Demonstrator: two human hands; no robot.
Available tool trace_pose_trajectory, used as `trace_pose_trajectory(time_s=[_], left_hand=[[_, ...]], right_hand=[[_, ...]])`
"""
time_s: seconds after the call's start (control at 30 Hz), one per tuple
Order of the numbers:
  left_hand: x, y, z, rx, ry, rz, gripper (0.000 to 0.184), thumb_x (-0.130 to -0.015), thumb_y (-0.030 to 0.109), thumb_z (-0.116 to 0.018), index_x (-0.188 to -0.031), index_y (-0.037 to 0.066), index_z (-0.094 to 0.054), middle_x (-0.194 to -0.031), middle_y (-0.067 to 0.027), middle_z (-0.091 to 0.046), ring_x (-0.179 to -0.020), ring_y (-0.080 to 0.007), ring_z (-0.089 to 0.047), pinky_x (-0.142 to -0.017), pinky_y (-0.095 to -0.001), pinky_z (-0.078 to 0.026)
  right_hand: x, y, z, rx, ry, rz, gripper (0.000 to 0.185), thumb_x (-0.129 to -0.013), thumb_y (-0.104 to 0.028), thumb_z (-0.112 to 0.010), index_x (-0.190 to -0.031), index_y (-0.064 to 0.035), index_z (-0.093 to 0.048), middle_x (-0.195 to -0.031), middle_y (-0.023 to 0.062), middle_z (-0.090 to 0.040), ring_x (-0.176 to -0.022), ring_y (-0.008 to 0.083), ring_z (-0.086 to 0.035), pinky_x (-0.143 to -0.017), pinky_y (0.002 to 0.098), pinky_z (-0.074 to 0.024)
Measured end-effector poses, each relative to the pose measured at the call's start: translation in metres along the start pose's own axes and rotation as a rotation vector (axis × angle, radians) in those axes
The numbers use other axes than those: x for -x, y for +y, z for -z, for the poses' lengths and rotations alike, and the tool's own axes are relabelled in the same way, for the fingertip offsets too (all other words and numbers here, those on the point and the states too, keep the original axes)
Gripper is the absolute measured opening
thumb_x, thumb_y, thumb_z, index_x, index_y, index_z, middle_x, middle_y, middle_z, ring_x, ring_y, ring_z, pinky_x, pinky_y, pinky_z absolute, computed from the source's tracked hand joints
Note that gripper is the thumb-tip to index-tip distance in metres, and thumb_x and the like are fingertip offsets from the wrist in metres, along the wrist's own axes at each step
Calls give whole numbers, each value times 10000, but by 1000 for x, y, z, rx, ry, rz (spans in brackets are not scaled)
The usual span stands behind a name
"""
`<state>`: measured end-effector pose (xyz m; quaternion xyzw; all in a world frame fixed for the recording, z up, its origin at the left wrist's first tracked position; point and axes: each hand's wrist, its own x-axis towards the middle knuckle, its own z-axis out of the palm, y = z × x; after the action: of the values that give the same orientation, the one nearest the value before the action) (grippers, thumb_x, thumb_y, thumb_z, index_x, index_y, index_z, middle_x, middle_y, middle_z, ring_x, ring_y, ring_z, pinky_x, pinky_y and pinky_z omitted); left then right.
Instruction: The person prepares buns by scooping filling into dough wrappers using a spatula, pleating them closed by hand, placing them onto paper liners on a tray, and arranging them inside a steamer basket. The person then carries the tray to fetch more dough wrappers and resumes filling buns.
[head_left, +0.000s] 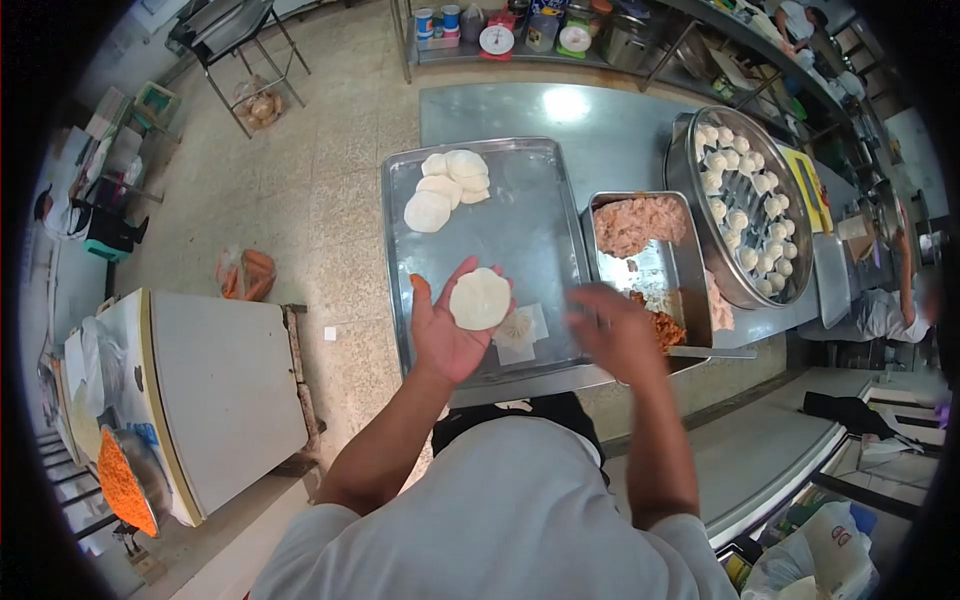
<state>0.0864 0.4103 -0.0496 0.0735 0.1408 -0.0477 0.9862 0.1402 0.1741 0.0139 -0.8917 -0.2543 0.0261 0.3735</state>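
Note:
My left hand (pixel 446 342) is palm up over the metal tray (pixel 540 200), with a round dough wrapper (pixel 480 299) resting across its palm and fingers. Just right of it a pleated bun (pixel 516 327) sits on a square of white paper (pixel 519 353). More flat wrappers (pixel 448 188) overlap at the tray's far left. My right hand (pixel 622 333), smeared by motion, is between this tray and a deep steel pan (pixel 597 262). That pan holds pale minced meat (pixel 638 224) and a reddish-brown filling (pixel 667 331), partly hidden by the hand. A flat metal handle (pixel 712 352) sticks out over its near edge.
A round steamer (pixel 672 160) with many small buns stands right of the pan, beside a yellow board (pixel 806 190). Scales (pixel 496 40) and tubs line a back shelf. A white chest (pixel 230 380) stands at left. Other people are at far right and far left.

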Motion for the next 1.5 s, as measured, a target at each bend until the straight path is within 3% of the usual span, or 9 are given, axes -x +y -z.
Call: trace_pose_trajectory(time_s=[0.07,0.17,0.27,0.43,0.53,0.63,0.83,1.07,1.5], left_hand=[[3,-7,0,34,-69,26,801,-963,673,-431,-1469,52,-404,-1455,-215,-475,-1341,-404,-471,-1138,-514,-389],[3,-24,-3,-251,-45,80,681,-971,448,-612,-1461,22,-409,-1465,-222,-463,-1341,-380,-483,-1144,-468,-394],[6,-35,-11,-562,-18,173,617,-882,94,-735,-1417,-26,-450,-1373,-198,-558,-1294,-313,-539,-1108,-430,-432],[14,-75,-9,-748,45,176,542,-903,137,-722,-1375,-18,-507,-1322,-156,-612,-1223,-252,-582,-1051,-384,-463],[11,-101,1,-835,118,242,463,-951,135,-663,-1363,-22,-521,-1305,-142,-620,-1199,-245,-594,-1054,-400,-456],[7,-120,10,-1057,144,404,435,-965,146,-648,-1357,-11,-546,-1289,-106,-631,-1190,-216,-596,-1046,-388,-459],[7,-130,17,-1162,52,493,477,-1001,259,-624,-1429,71,-528,-1258,-50,-646,-1187,-185,-593,-1057,-369,-445],[2,-136,14,-1379,-185,495,588,-1019,353,-586,-1529,114,-415,-1364,-56,-605,-1257,-169,-535,-1108,-331,-366],[-6,-136,36,-1184,-210,591,589,-1010,307,-582,-1537,118,-399,-1519,-77,-465,-1380,-223,-421,-1153,-370,-304]], right_hand=[[34,35,57,338,202,-47,248,-868,-129,-713,-1090,-21,-682,-1024,191,-689,-956,374,-668,-815,432,-539],[89,85,118,606,129,-360,277,-852,-142,-705,-1101,-31,-652,-1054,186,-667,-1012,365,-646,-928,476,-499],[129,121,142,984,-288,-532,373,-818,-214,-728,-1124,-58,-582,-1147,162,-616,-1145,345,-567,-1093,580,-347],[134,130,149,826,-268,-408,313,-793,-163,-736,-1036,-53,-572,-1067,160,-606,-1112,382,-572,-1066,545,-376],[138,152,154,961,-62,-59,295,-807,-136,-704,-1062,-58,-577,-997,158,-593,-1008,371,-591,-980,524,-432],[139,157,161,794,-414,-281,218,-861,-149,-637,-1068,-86,-615,-1024,146,-635,-1003,323,-641,-880,484,-511],[139,76,193,940,-388,-225,110,-845,-96,-596,-933,-94,-662,-853,91,-606,-777,274,-665,-657,383,-549],[112,77,118,907,-116,-61,115,-816,-82,-605,-912,-105,-664,-852,67,-635,-785,238,-682,-648,359,-563],[119,71,93,655,-371,-211,162,-826,-124,-569,-873,-73,-716,-868,147,-709,-755,325,-710,-681,438,-564]])
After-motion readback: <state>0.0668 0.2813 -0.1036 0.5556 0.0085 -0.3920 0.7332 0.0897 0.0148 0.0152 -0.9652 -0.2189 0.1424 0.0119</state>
